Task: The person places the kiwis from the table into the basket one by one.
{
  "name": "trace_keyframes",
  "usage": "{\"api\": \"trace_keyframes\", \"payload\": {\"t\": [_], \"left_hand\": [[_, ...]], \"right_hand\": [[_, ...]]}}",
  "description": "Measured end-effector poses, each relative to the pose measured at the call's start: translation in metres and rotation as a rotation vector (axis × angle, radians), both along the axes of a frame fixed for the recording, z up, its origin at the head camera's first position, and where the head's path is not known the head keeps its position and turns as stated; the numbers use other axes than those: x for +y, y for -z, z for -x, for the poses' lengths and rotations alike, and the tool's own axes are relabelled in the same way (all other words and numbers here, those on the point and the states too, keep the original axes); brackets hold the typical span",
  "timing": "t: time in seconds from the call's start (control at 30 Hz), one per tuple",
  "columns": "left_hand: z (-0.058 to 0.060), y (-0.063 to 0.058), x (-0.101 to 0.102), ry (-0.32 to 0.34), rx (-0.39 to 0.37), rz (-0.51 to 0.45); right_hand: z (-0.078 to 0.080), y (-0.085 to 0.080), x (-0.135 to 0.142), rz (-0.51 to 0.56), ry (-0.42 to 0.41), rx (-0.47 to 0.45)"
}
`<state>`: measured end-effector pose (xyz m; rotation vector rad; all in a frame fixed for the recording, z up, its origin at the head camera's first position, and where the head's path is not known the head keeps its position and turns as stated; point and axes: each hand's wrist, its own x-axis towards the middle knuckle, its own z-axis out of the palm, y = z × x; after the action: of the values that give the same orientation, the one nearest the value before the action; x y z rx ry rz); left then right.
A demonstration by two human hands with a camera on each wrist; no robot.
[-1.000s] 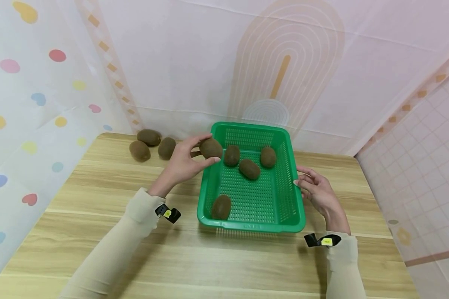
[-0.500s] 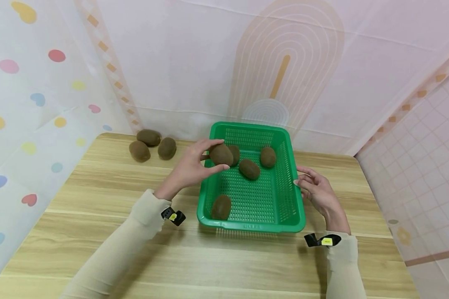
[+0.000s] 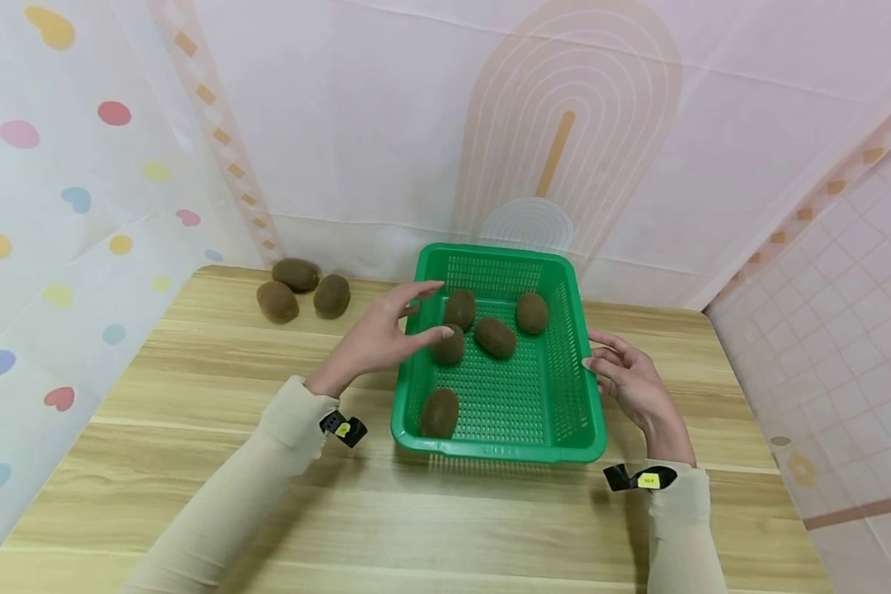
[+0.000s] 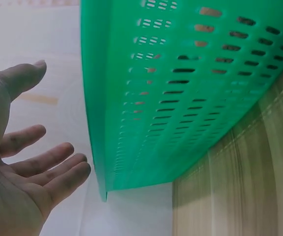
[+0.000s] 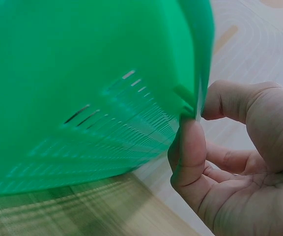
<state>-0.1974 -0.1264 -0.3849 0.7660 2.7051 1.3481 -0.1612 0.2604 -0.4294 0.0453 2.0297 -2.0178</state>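
Observation:
A green plastic basket (image 3: 499, 452) with slotted walls stands on the wooden table, several brown kiwis inside it. My left hand (image 3: 377, 337) hovers over the basket's left rim, fingers and thumb spread and holding nothing. Just below its thumb lies a kiwi (image 3: 448, 347), partly covered by the thumb tip. Another kiwi (image 3: 459, 308) lies behind that one, and a kiwi (image 3: 440, 412) rests in the near left corner. At the right rim, my right hand (image 5: 235, 157) pinches the basket's edge between thumb and curled fingers.
Three kiwis sit together on the table's far left, among them a dark kiwi (image 3: 332, 295) nearest the basket. A patterned cloth backdrop (image 3: 341, 124) rises behind the wooden table (image 3: 445, 528) and along both sides.
My left hand moved right over the basket with a kiwi, then let it go. That kiwi now lies in the basket's left part. The right hand stays at the rim.

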Motion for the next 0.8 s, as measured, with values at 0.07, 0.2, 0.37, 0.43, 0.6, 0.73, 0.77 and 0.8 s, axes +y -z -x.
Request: {"api": "trace_keyframes", "payload": {"t": [0.07,0.2,0.37,0.43,0.6,0.73,0.77,0.8], "left_hand": [[0.001,-0.001,-0.002,-0.009,0.021,0.013],[0.004,-0.003,-0.006,-0.042,0.083,0.055],[0.007,-0.003,-0.015,-0.078,0.163,0.097],[0.009,-0.002,-0.02,-0.095,0.193,0.11],[0.014,0.002,-0.03,-0.143,0.239,0.148],[0.018,0.002,-0.036,-0.18,0.25,0.176],[0.019,0.002,-0.038,-0.19,0.253,0.183],[0.02,0.002,-0.039,-0.2,0.255,0.193]], "right_hand": [[0.0,0.0,0.0,-0.002,0.0,0.003],[0.0,0.001,0.0,-0.008,0.004,0.008],[0.001,0.001,0.0,-0.01,0.005,0.008],[0.001,0.001,0.0,-0.01,0.005,0.008],[0.001,0.0,0.0,-0.009,0.007,0.005],[0.0,0.0,-0.001,-0.009,0.006,0.002],[0.0,0.0,-0.001,-0.007,0.006,0.001],[0.0,-0.001,-0.001,-0.006,0.006,0.0]]}}
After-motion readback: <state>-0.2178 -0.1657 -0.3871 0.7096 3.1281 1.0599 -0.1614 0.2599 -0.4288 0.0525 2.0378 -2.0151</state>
